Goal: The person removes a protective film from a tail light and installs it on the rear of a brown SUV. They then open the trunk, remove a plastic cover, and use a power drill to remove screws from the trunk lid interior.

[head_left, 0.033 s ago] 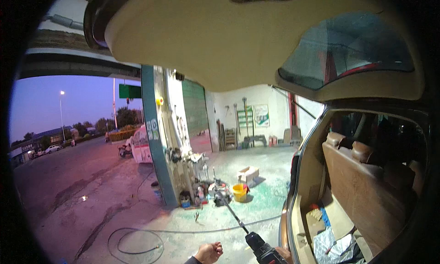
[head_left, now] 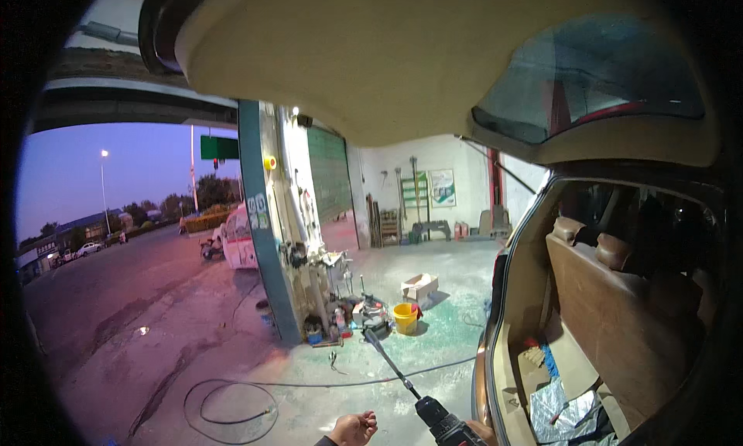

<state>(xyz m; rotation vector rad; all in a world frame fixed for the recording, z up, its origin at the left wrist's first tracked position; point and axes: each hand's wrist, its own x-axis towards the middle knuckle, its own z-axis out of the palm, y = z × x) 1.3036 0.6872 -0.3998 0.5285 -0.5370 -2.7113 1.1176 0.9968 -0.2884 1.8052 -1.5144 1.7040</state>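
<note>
At the lower edge, my right hand is wrapped round a black cordless drill; most of that hand is hidden behind the tool. A long dark extension bar with a socket sticks out of the drill, pointing up and to the left. Left of the drill and apart from it is my left hand, its fingers curled in. Whether anything small is between those fingers cannot be seen. Both hands are beside the open rear of a car, whose raised tailgate hangs overhead.
To the right are the car's cargo opening with a brown seat back and a silver sheet. A hose loops over the floor. Farther off stand a yellow bucket, a cardboard box and a blue-green pillar.
The view has tipped slightly, so the background sits a little higher. Both hands and the drill keep almost the same place and grip.
</note>
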